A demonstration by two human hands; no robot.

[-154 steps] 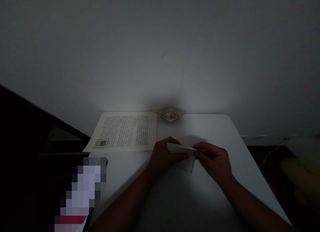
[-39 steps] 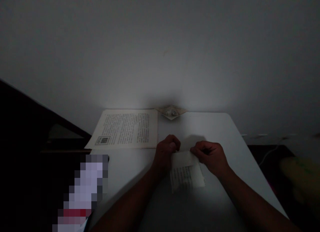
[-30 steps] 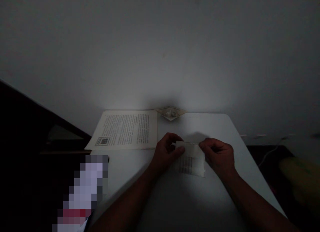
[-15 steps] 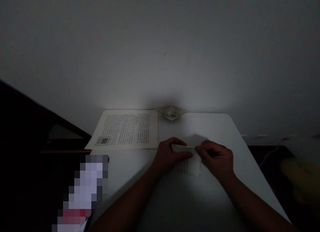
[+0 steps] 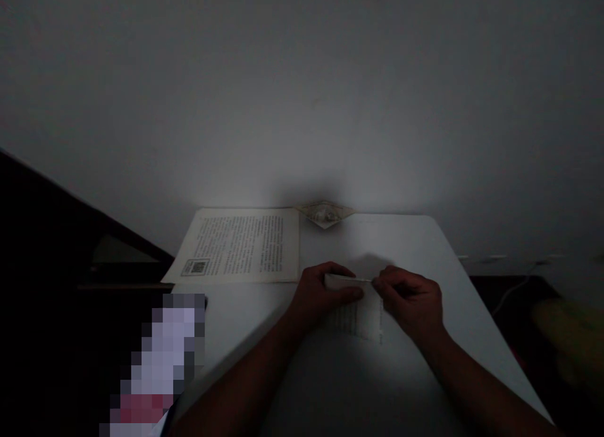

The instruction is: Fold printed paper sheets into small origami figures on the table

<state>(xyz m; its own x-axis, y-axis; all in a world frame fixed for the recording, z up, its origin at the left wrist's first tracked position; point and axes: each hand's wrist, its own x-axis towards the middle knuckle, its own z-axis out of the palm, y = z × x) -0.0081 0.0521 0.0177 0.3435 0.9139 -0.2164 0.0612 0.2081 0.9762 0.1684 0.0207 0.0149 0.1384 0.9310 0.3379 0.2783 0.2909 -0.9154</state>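
A small folded sheet of printed paper [image 5: 363, 314] is held up between my hands over the white table. My left hand [image 5: 323, 292] grips it from the left, thumb across the near face and fingers behind. At the upper right corner, my right hand [image 5: 410, 298] pinches the paper's edge between thumb and fingertips. Faint lines of print show on the lower part of the paper; the rest is partly covered by my left thumb. Beyond my hands, against the wall, stands a folded paper shape [image 5: 324, 215] with an open, diamond-like top.
A stack of printed sheets [image 5: 240, 245] with a square code in one corner lies at the table's back left. The white table [image 5: 401, 236] meets a grey wall [image 5: 302, 97]. A pixelated bright device [image 5: 158, 361] is at the lower left. A white cable [image 5: 512, 289] runs at right.
Both hands keep hold of the paper in nearly the same pose. The right hand's pinch has shifted slightly right along the top edge, and the whole view has moved a little.
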